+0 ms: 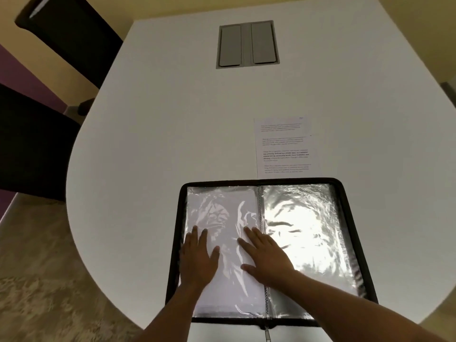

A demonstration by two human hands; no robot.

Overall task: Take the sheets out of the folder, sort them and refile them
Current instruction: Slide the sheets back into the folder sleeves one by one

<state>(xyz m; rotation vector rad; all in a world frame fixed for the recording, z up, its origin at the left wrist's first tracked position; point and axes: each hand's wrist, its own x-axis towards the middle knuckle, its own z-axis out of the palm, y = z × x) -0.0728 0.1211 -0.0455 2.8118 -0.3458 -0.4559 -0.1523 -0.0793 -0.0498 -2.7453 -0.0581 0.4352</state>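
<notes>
A black zip folder lies open at the table's near edge, showing shiny clear plastic sleeves on both sides of its spiral spine. The left sleeve holds white paper. My left hand lies flat on the left part of that sleeve, fingers straight. My right hand presses flat on the same sleeve beside the spine. A printed sheet, numbered 10 at its top corner, lies on the table just beyond the folder's right half.
The white rounded table has a grey cable hatch set in at the far middle. Two dark chairs stand at the left. Beige carpet shows below the table's left edge.
</notes>
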